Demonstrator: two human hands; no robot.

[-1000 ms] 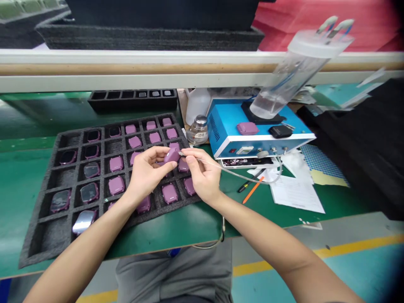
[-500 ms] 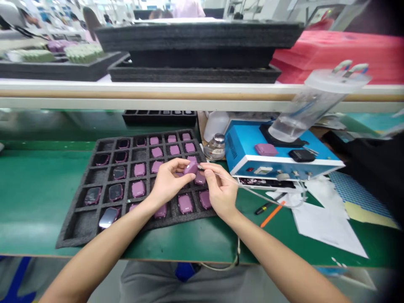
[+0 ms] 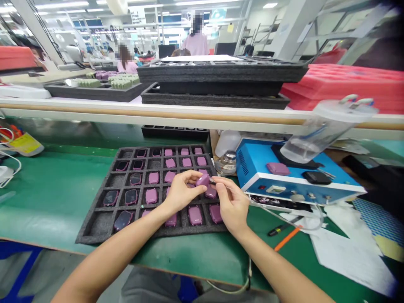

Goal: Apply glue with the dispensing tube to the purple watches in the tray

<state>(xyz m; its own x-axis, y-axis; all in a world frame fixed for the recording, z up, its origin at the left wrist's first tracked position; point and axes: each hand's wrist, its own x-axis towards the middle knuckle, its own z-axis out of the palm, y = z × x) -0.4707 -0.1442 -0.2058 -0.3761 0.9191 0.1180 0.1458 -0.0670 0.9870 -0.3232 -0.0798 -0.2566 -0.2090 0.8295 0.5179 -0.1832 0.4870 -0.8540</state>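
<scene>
Landmark = black foam tray (image 3: 99, 225) on the green desk (image 3: 53, 193).

Change vs. half a second ago: head tilted up, so more of the shelf and the room behind the tray shows. Hands and part look the same relative to the tray; no visible change in which cells are filled.

Purple case (image 3: 202, 180): raised over the tray's right half, pinched between thumb and fingers of left hand (image 3: 181, 193). Right hand (image 3: 235, 206), over the tray's right edge, pinches a thin tool (image 3: 213, 182), its end at the case's right side. Contact or small gap: can't tell.

Blue box (image 3: 255, 151) sits right of tray, another purple cover (image 3: 277, 168) on top.

Read: view moved, work didn't. Same step, same piece, I'd judge.
</scene>
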